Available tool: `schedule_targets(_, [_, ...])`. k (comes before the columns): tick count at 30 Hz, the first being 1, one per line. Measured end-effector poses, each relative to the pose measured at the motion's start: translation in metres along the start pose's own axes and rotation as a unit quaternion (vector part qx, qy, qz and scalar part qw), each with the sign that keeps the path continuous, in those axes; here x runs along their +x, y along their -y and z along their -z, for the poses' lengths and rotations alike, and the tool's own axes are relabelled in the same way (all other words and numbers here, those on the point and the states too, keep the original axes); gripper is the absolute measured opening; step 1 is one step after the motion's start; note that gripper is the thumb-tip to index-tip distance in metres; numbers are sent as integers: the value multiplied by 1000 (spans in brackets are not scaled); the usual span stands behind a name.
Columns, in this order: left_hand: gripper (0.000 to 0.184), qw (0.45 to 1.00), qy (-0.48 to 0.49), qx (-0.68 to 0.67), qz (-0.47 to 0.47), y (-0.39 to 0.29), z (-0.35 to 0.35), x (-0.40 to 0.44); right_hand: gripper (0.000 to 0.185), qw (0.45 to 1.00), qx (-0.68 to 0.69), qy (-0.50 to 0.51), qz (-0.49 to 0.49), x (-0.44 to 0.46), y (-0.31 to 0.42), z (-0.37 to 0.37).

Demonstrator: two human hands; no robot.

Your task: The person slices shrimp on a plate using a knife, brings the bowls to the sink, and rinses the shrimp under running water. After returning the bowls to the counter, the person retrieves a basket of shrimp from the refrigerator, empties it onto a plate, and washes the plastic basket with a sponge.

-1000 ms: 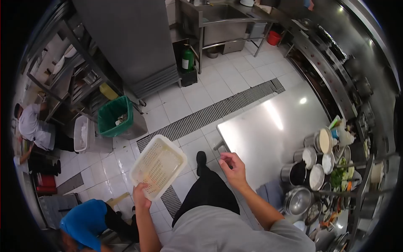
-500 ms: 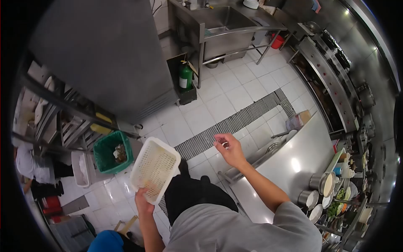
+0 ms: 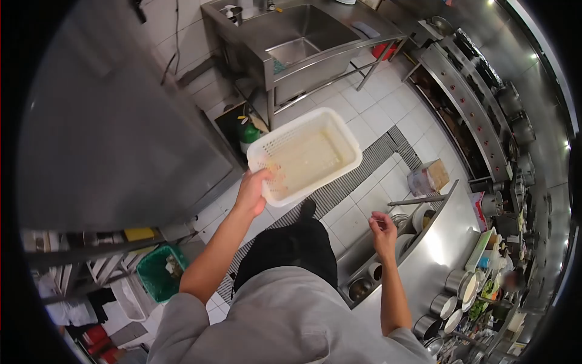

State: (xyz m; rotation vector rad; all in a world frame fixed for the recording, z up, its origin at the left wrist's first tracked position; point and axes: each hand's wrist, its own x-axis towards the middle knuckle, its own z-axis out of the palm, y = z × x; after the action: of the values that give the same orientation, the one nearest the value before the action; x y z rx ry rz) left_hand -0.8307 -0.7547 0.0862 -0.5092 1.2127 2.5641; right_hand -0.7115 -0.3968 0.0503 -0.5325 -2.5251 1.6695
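Note:
A white plastic basket (image 3: pixel 308 156) with holes in its walls is held out in front of me, above the floor. My left hand (image 3: pixel 252 192) grips its near left end, with the thumb over the rim and the fingers partly seen through the wall. Nothing solid shows inside the basket. My right hand (image 3: pixel 383 229) hangs in the air beside the steel counter, its fingers loosely bent and apart, with nothing visible in them. Under that counter are pots and bowls, close to the right hand.
Ahead stands a steel sink (image 3: pixel 297 45); a green cylinder (image 3: pixel 247 131) is beside it. A floor drain grate (image 3: pixel 357 182) crosses the tiles. The steel counter (image 3: pixel 418 273) lies right, a stove (image 3: pixel 464 103) beyond. At left are a large steel cabinet (image 3: pixel 109 139) and a green-lined bin (image 3: pixel 159 273).
I have moved forward, towards the sink. The basket in my left hand has swung up and to the right. My right hand has moved right and down, nearer the counter.

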Motion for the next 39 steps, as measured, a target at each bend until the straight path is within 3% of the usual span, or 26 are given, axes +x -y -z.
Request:
schedule_targets(6, [45, 998, 29, -49, 29, -19, -54, 102, 27, 997, -33, -22, -60, 123, 7, 23])
schedule_targets(9, [45, 995, -7, -72, 64, -23, -71, 132, 25, 995, -92, 46, -14, 216, 31, 16])
schedule_targets(13, [48, 995, -48, -82, 40, -30, -98, 165, 23, 978, -139, 105, 114, 369, 88, -17])
schedule_targets(16, [55, 994, -88, -69, -1, -44, -119, 192, 22, 976, -11, 186, 111, 483, 146, -74])
schedule_targets(20, [65, 990, -112, 11, -88, -50, -130, 238, 26, 958, -3, 266, 111, 600, 218, -178])
schedule_targets(22, [66, 988, -119, 10, -95, -52, -130, 263, 29, 944, 6, 323, 65, 669, 217, -241])
schedule_targets(24, [65, 982, -164, 13, -88, -61, -131, 289, 32, 925, -74, 340, 152, 708, 226, -300])
schedule_targets(27, [63, 975, -207, 14, -80, -78, -135, 323, 31, 906, -68, 403, 106, 756, 242, -386])
schedule_targets(29, [63, 962, -261, 4, -85, -83, -137, 342, 31, 904, 10, 426, -32, 775, 257, -432])
schedule_targets(30, [63, 960, -268, 3, -85, -86, -136, 354, 31, 901, 10, 432, -33, 789, 260, -452])
schedule_targets(32, [65, 957, -276, -27, -90, -92, -128, 375, 28, 871, 193, 421, -162, 814, 265, -491])
schedule_targets(37, [59, 938, -331, -77, -74, -109, -119, 434, 16, 826, 334, 345, -294, 877, 262, -570])
schedule_targets(39, [57, 929, -344, -73, -113, -103, -108, 469, 12, 707, 535, 377, -268, 909, 243, -581])
